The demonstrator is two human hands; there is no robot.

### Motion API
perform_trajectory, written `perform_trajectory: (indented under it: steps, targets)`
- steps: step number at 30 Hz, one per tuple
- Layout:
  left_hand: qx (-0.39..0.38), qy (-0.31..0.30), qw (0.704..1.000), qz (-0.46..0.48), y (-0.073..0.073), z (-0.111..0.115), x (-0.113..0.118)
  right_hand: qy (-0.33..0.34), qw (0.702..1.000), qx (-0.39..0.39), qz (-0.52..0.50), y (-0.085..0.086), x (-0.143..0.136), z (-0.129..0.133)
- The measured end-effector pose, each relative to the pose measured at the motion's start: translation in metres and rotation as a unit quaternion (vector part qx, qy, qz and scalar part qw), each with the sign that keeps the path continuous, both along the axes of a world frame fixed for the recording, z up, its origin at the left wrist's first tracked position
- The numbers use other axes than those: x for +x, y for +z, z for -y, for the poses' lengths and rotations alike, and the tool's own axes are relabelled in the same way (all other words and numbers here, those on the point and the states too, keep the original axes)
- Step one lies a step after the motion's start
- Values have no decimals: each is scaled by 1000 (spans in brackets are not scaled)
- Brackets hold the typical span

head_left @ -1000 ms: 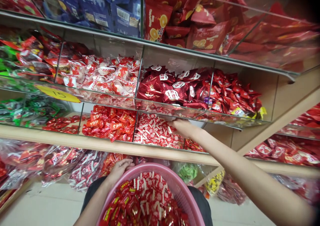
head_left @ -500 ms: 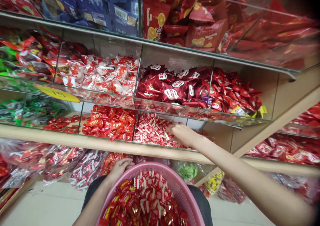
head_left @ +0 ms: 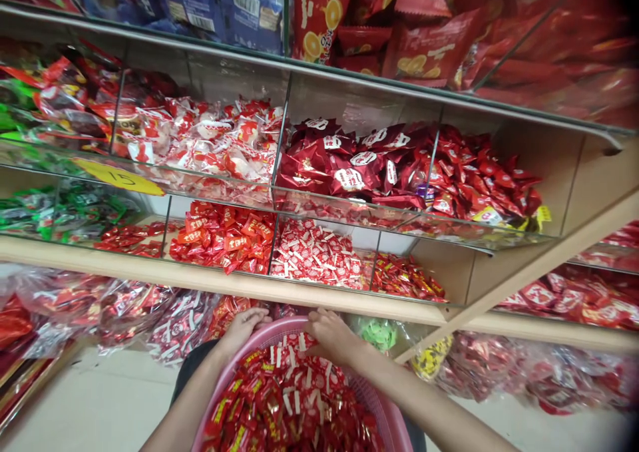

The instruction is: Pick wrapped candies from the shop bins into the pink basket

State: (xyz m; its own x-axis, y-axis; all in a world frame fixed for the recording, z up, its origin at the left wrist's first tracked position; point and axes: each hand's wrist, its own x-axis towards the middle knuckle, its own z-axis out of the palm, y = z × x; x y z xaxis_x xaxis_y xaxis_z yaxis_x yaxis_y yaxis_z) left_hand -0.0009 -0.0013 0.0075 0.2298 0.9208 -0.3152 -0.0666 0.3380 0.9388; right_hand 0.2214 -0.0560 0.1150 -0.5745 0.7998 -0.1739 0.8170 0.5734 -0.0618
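Note:
A pink plastic basket (head_left: 384,399) sits between the knees, holding many red-wrapped candies (head_left: 264,399) with a patch of red-and-white wrapped candies (head_left: 299,365) at the far side. My left hand (head_left: 245,327) is closed over its far left rim. At the far right part of the rim is my right hand (head_left: 330,337), its fingers bent over the edge and the thumb on the inner side, above the candies. Part of the rim is hidden under both hands. On the low shelf ahead, a compartment contains more red-and-white candies (head_left: 314,255).
A wooden shelf edge (head_left: 200,275) runs just beyond the basket, with glass-fronted compartments above. Beside the red-and-white candies lie orange-red packets (head_left: 224,239) and red-yellow candies (head_left: 404,275). Bagged sweets (head_left: 174,325) lie below the shelf. A slanted wooden board (head_left: 529,259) stands at right.
My right hand has moved from the red-and-white candies on the low shelf down to the basket's far rim. My left hand stays at the rim. The view has shifted slightly.

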Motion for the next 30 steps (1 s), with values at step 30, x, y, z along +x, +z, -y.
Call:
perform_trajectory:
  steps: [30]
  targets:
    - [-11, 0, 1000, 7, -12, -3, -1, -106, 986, 128, -32, -7, -33, 48]
